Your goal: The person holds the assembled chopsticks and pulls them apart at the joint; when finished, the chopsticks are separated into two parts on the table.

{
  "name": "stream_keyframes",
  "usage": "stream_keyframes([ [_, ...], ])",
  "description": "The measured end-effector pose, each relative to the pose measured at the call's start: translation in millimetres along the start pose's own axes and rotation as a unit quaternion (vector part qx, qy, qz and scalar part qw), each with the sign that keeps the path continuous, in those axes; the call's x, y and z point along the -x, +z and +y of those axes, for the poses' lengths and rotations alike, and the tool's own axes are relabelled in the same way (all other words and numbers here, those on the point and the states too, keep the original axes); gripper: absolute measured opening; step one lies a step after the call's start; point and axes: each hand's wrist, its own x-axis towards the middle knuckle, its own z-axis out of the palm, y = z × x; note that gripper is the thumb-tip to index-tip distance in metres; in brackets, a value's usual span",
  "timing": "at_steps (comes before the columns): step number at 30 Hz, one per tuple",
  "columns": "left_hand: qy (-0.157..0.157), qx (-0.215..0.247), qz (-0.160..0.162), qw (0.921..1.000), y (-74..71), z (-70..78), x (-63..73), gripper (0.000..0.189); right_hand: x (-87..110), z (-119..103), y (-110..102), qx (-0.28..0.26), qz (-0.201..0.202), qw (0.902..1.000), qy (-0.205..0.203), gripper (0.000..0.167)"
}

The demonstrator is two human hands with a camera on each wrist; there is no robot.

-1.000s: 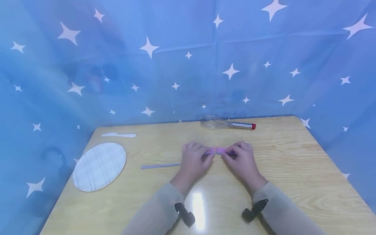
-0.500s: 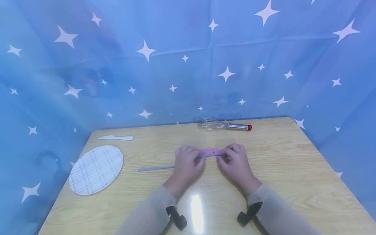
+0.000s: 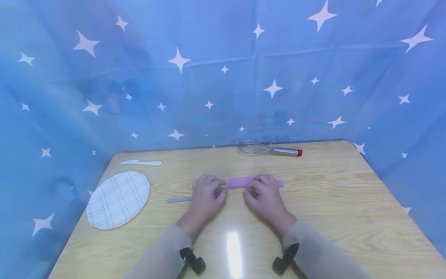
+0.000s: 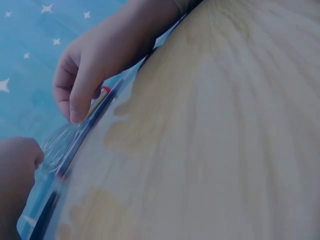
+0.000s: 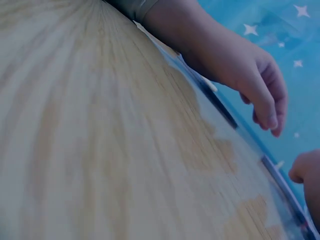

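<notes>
Thin pink and purple sticks (image 3: 239, 182) lie side by side on the table in a bundle, its right part passing behind my right hand. My left hand (image 3: 206, 197) hovers just left of the bundle, fingers loosely curved around nothing. Behind this hand runs a long purple stick (image 3: 178, 200), its left end showing. My right hand (image 3: 265, 197) is in front of the bundle with thumb and fingers bent loosely. In the left wrist view its fingertips appear off the sticks, though contact is hard to judge. The right wrist view has the left hand (image 5: 245, 75) with drooping fingers.
A wire whisk (image 3: 270, 148) with a red-tipped handle lies at the table's back edge. At the left are a white knife (image 3: 141, 162) and an oval white plate (image 3: 118, 199) with a plaid pattern. A blue starry cloth (image 3: 223, 85) hangs behind the table (image 3: 341, 201).
Both hands pinched the sticks near their middle earlier. They have since let go and shifted left, the left hand away from the bundle, and more of the sticks shows.
</notes>
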Motion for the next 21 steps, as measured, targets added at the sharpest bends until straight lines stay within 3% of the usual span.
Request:
stream_keyframes([
  [6,-0.007,-0.004,0.01,0.9999,-21.8,-19.9,14.8,0.02,-5.4,-10.9,13.9,-0.004,-0.013,0.9999,-0.003,0.01],
  [16,-0.099,-0.028,-0.018,0.9945,-60.9,-50.9,38.1,0.02,-17.8,-41.4,41.7,-0.021,-0.052,0.9984,0.004,0.009],
  [21,-0.123,-0.026,-0.012,0.992,-68.7,-63.0,43.0,0.022,-22.9,-51.5,60.2,0.002,-0.076,0.9971,-0.004,0.008],
])
